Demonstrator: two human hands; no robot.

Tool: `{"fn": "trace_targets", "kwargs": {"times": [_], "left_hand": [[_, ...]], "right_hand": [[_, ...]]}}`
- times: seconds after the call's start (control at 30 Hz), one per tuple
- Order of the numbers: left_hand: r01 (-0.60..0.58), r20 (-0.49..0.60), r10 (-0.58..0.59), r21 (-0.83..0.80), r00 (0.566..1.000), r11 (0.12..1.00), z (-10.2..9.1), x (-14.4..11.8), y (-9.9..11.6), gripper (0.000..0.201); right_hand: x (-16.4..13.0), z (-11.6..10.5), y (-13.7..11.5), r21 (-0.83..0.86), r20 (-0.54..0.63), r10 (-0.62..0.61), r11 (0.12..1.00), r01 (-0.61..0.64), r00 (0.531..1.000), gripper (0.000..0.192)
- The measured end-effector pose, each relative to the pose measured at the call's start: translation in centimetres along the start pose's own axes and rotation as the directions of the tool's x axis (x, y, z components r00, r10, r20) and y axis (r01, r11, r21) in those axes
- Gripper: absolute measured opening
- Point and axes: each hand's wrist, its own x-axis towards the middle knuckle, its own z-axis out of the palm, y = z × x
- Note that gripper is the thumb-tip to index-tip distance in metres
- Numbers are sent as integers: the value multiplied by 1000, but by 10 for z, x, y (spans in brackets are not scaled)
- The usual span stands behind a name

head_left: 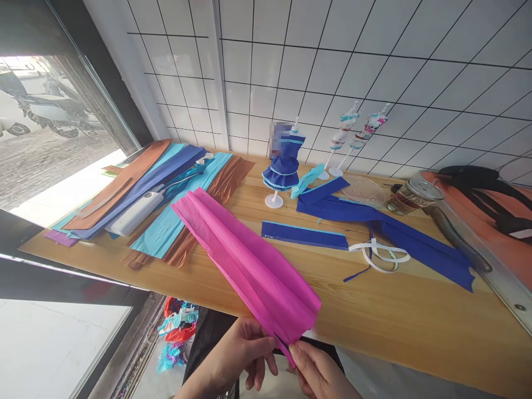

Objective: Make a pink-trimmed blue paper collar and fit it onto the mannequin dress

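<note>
The right hand point(318, 370) pinched a near corner of the pink sheet point(249, 257), thumb and fingers closed on it. The left hand point(236, 354) was half open, its thumb at the sheet's edge and its lower fingers loosely curled; whether it gripped anything could not be told. The sheet was in front of the mannequin point(285, 166), reaching over the table point(366, 338) from its near edge. It was vivid pink, thin, long and straight-sided, with soft lengthwise folds. Its long axis ran aslant, the near end at the hands, the far end pointing away and leftward, to the left of the mannequin. Right and forward of the mannequin were a white band point(384, 256), loosely looped, and a short blue strip point(305, 234) with a cyan edge. Left and forward of it was a cyan strip point(166, 235) over brown sheets point(224, 191), with a white device point(135, 213) farther left. The mannequin wore a blue tiered dress with cyan trim. Two floral busts point(344, 127) stood right of and behind it, before a tiled wall point(266, 61).
</note>
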Motion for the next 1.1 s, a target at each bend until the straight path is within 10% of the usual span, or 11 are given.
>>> {"fn": "trace_targets", "kwargs": {"times": [1.1], "left_hand": [[6, -74, -12, -78, 997, 997, -7, -3, -4, 25]], "right_hand": [[0, 5, -18, -62, 25, -7, 998, 8, 1000, 58]]}}
